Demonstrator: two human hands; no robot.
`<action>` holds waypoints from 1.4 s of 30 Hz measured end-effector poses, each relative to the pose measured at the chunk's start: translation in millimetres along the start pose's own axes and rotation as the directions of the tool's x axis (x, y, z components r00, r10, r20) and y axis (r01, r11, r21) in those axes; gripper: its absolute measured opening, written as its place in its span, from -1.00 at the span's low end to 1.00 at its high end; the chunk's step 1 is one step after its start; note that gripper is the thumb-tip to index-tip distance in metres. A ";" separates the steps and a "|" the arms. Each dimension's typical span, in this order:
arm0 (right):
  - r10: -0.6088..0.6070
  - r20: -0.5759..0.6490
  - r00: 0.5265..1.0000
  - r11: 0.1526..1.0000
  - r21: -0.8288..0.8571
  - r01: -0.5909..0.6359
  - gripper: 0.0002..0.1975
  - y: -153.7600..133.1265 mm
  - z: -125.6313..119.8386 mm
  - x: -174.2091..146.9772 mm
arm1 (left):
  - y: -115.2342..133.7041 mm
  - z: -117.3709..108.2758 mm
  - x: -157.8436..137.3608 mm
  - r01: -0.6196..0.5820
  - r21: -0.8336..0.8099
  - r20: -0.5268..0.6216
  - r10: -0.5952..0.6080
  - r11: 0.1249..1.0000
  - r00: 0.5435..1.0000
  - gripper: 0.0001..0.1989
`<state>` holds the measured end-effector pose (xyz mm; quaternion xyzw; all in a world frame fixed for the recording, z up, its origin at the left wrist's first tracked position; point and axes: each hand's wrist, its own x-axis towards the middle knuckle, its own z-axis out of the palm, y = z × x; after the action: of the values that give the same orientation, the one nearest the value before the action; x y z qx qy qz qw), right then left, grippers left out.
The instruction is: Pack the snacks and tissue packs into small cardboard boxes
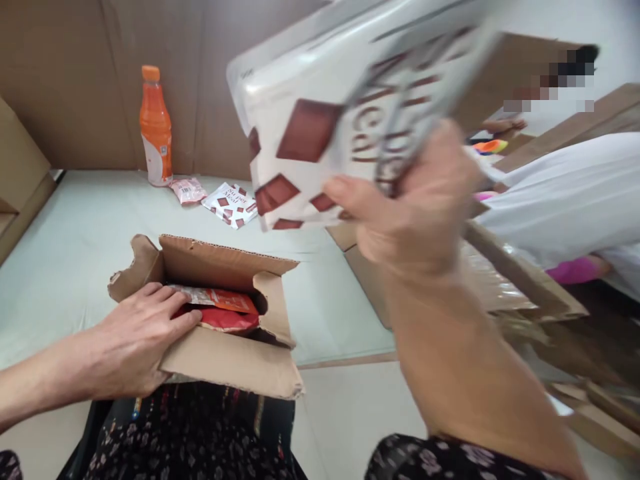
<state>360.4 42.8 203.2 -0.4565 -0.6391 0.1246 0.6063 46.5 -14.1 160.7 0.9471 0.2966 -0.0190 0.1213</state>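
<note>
My right hand (420,207) is closed around a large white pouch (300,133) with brown squares and "Super Meal" lettering, raised above the table and blurred by motion. At the lower left, my left hand (150,333) grips the front left edge of an open cardboard box (230,367), its fingers bent over into it. Inside the box stand an orange and silver packet (225,298) and a red packet (230,319); the fingertips reach them. The lower part of the box's contents is hidden.
An orange drink bottle (156,127) stands by the cardboard wall at the back. Beside it lie a small pink packet (189,191) and a small "Super Meal" sachet (231,205). More cardboard boxes (530,267) and another person in white clothing (575,193) are at the right.
</note>
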 end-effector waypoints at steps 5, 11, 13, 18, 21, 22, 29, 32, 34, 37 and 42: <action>-0.153 0.416 0.896 0.903 -0.309 0.298 -0.86 -49.4 5.9 -59.3 | -0.7 3.9 -0.9 -0.042 -0.027 -0.079 0.039 0.999 0.996 -0.60; 0.397 0.861 0.318 0.676 -0.509 0.533 -0.80 -34.2 69.7 -61.2 | 0.4 4.3 -3.2 -0.059 -0.001 -0.132 0.058 0.998 0.990 -0.59; 0.377 0.885 0.274 0.699 -0.466 0.542 -0.74 -36.7 77.1 -48.5 | 0.5 4.7 -4.1 -0.075 -0.001 -0.141 0.074 0.997 0.987 -0.57; 0.394 0.911 0.121 0.732 -0.391 0.558 -0.70 -38.7 94.4 -34.7 | -1.1 6.0 -3.8 -0.085 -0.007 -0.148 0.083 0.996 0.986 -0.62; 0.420 0.907 0.031 0.743 -0.364 0.562 -0.69 -28.1 111.1 -39.5 | -2.0 6.5 -1.1 -0.084 0.014 -0.135 0.085 0.996 0.987 -0.65; 0.432 0.901 0.029 0.739 -0.373 0.562 -0.69 -24.7 115.3 -41.5 | -1.7 6.5 -0.3 -0.084 0.019 -0.133 0.086 0.996 0.987 -0.65; 0.280 0.941 0.189 0.824 -0.336 0.456 -0.67 -25.0 90.2 -53.6 | 7.2 1.9 -24.3 -0.196 0.156 -0.359 0.241 0.968 0.902 -0.49; -0.054 0.813 0.579 0.864 -0.252 0.435 -0.69 -28.0 52.1 -60.7 | -1.0 6.4 -53.0 -0.071 0.123 -0.587 0.130 0.990 0.799 -0.35; -0.219 0.618 0.755 0.871 -0.226 0.437 -0.75 -26.0 27.5 -66.7 | -12.9 15.4 -67.2 0.092 0.011 -0.677 -0.060 0.996 0.733 -0.25; -0.274 0.435 0.858 0.875 -0.258 0.411 -0.80 -18.5 5.3 -77.6 | -30.0 33.0 -68.5 0.190 -0.149 -0.685 -0.239 0.971 0.688 -0.21; -0.238 0.265 0.934 0.853 -0.404 0.332 -0.70 -7.5 7.2 -88.2 | -37.8 43.0 -37.0 -0.002 -0.184 -0.653 -0.120 0.983 0.747 -0.45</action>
<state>337.3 -23.3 148.5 -0.4666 -0.7703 -0.0691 0.4292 -3.9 -15.0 114.8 0.8682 0.3507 0.3394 0.0893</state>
